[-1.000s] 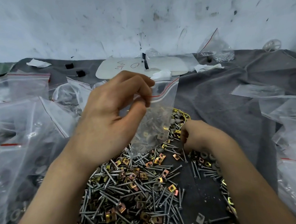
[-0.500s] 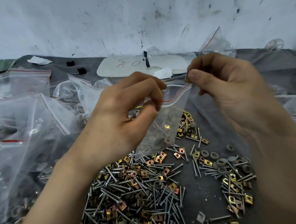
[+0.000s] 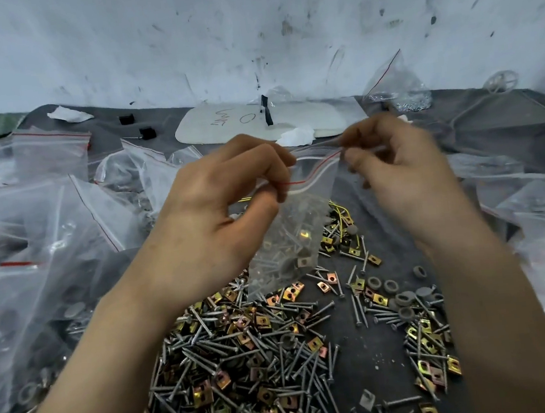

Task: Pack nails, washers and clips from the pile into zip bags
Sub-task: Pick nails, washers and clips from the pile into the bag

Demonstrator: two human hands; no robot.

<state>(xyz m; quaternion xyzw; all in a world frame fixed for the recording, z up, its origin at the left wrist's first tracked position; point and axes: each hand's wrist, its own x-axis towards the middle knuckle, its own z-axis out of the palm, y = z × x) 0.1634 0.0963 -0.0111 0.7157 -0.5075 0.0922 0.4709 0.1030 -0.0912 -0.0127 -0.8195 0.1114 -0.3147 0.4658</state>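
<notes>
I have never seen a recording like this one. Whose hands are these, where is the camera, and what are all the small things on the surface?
There is no machine here: a person works with bare hands, and one camera worn on the head looks down at them. The left hand and the right hand each pinch the top edge of a clear, partly filled zip bag. Below, on a grey cloth, lies a pile of nails, gold clips and grey washers. More bags lie around.

A scuffed white wall (dark smudges throughout) backs the grey cloth-covered table.
</notes>
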